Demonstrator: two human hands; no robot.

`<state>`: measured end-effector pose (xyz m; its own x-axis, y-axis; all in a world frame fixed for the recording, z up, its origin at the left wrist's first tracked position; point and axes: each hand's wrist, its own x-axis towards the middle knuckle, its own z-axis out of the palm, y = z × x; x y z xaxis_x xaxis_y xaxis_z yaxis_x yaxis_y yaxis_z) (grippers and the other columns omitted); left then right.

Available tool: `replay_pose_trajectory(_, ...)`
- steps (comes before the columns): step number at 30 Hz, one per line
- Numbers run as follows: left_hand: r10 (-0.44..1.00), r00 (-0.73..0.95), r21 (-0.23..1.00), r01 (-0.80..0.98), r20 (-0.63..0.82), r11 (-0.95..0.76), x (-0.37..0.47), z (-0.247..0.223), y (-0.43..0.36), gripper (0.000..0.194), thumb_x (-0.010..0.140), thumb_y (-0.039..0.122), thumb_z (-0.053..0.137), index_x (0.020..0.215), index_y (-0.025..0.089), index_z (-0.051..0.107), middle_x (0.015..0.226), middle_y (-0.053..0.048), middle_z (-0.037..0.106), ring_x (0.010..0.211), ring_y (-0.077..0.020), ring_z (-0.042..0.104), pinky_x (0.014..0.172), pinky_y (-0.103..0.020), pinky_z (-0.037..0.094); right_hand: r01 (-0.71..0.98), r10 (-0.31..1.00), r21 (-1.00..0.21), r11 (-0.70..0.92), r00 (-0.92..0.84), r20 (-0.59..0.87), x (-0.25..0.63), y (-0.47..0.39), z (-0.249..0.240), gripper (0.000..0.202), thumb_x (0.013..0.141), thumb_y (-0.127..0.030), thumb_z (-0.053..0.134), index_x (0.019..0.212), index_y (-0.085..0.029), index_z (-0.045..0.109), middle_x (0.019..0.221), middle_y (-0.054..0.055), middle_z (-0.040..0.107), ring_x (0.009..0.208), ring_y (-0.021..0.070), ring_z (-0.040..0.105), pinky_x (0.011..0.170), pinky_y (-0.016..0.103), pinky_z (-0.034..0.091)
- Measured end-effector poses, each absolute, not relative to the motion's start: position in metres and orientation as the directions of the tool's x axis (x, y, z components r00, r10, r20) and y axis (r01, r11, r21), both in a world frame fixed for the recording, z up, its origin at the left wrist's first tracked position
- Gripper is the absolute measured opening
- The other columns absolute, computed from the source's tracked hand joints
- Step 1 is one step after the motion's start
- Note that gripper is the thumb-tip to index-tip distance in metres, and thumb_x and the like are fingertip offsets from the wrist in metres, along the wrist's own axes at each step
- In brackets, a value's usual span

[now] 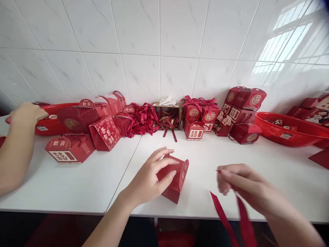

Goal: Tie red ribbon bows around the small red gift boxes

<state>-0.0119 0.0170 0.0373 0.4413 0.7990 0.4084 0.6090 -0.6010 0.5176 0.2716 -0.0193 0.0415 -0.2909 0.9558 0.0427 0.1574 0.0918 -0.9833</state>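
Your left hand (147, 180) is over the red box (177, 184), a little below the middle of the frame. Its fingers (164, 165) are loosely bent and parted, reaching across the box's top from the left; the thumb lies nearer the lower edge of the frame, with a gap between its tip and the index fingertip. You cannot tell from here how firmly they press.

Your right hand (248, 180), lower right and somewhat blurred, has its thumb and fingers pinched together on a dark red ribbon (223, 214). A small tip of it peeks out at the pinch, and two lengths trail below toward the bottom edge. That hand is well apart from the box.

The box sits turned at an angle on the white desk (195, 202), near its front edge. It is plain matt red, with a rounded flap standing along its right side that bears small pale characters. The ribbon is flat and smooth, and one end, left of your right hand, is cut to a point.
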Motion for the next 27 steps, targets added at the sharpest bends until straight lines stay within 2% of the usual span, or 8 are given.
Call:
replay_pose_trajectory(2, 0.783, 0.451, 0.501, 0.602, 0.429, -0.621, -0.005, 0.037, 0.018, 0.024, 0.086, 0.021, 0.053, 0.107, 0.025, 0.065, 0.130, -0.006, 0.058, 0.127, -0.0236, 0.048, 0.107, -0.042, 0.043, 0.069, 0.901, -0.996, -0.059, -0.426, -0.083, 0.246, 0.001, 0.039, 0.043, 0.085, -0.048, 0.061, 0.057, -0.016, 0.062, 0.057, 0.002, 0.056, 0.057, 0.0128, 0.046, 0.062, 0.029, 0.036)
replay_pose_trajectory(5, 0.758, 0.456, 0.483, 0.587, 0.466, -0.650, 0.004, 0.036, 0.019, 0.025, 0.085, 0.016, 0.054, 0.106, 0.025, 0.065, 0.123, -0.005, 0.062, 0.121, -0.0219, 0.053, 0.104, -0.040, 0.045, -0.038, 0.838, -0.977, -0.209, -0.523, -0.159, 0.222, 0.016, 0.031, 0.042, 0.083, -0.047, 0.063, 0.057, -0.015, 0.061, 0.056, 0.001, 0.054, 0.054, 0.0109, 0.045, 0.060, 0.027, 0.034)
replay_pose_trajectory(10, 0.735, 0.457, 0.468, 0.572, 0.501, -0.674, 0.009, 0.033, 0.020, 0.025, 0.084, 0.015, 0.054, 0.103, 0.024, 0.067, 0.118, -0.004, 0.064, 0.117, -0.0216, 0.054, 0.102, -0.040, 0.047, -0.101, 0.801, -0.958, -0.269, -0.575, -0.164, 0.213, 0.025, 0.022, 0.041, 0.083, -0.046, 0.064, 0.058, -0.014, 0.058, 0.056, -0.001, 0.051, 0.054, 0.0096, 0.043, 0.059, 0.025, 0.033)
replay_pose_trajectory(17, 0.692, 0.441, 0.465, 0.520, 0.572, -0.716, 0.012, 0.031, 0.022, 0.024, 0.084, 0.015, 0.056, 0.103, 0.024, 0.068, 0.108, -0.006, 0.069, 0.112, -0.0236, 0.058, 0.096, -0.042, 0.051, -0.089, 0.814, -0.969, -0.232, -0.563, -0.143, 0.206, 0.027, 0.028, 0.043, 0.079, -0.052, 0.066, 0.059, -0.015, 0.060, 0.058, -0.001, 0.052, 0.055, 0.0100, 0.042, 0.059, 0.025, 0.033)
replay_pose_trajectory(23, 0.609, 0.433, 0.379, 0.506, 0.664, -0.774, 0.013, 0.027, 0.027, 0.017, 0.085, 0.010, 0.055, 0.087, 0.021, 0.068, 0.096, -0.005, 0.069, 0.104, -0.0211, 0.061, 0.092, -0.037, 0.051, -0.006, 0.820, -0.985, -0.174, -0.555, -0.141, 0.204, 0.028, 0.028, 0.045, 0.084, -0.053, 0.060, 0.061, -0.015, 0.058, 0.057, -0.002, 0.049, 0.055, 0.0098, 0.041, 0.056, 0.025, 0.032)
replay_pose_trajectory(25, 0.600, 0.431, 0.355, 0.523, 0.674, -0.775, 0.012, 0.026, 0.027, 0.017, 0.087, 0.010, 0.052, 0.087, 0.020, 0.066, 0.095, -0.006, 0.069, 0.098, -0.0197, 0.062, 0.087, -0.035, 0.052, 0.090, 0.856, -0.992, -0.089, -0.502, -0.122, 0.206, 0.028, 0.027, 0.048, 0.086, -0.057, 0.054, 0.062, -0.016, 0.056, 0.058, -0.002, 0.047, 0.056, 0.0110, 0.041, 0.058, 0.026, 0.034)
replay_pose_trajectory(27, 0.603, 0.427, 0.336, 0.550, 0.673, -0.764, 0.011, 0.027, 0.028, 0.019, 0.089, 0.009, 0.048, 0.089, 0.019, 0.064, 0.095, -0.006, 0.068, 0.092, -0.0179, 0.063, 0.081, -0.032, 0.053, 0.228, 0.944, -0.971, 0.075, -0.329, -0.005, 0.209, 0.030, 0.025, 0.046, 0.087, -0.059, 0.050, 0.071, -0.017, 0.059, 0.069, 0.001, 0.053, 0.064, 0.0139, 0.047, 0.063, 0.028, 0.039)
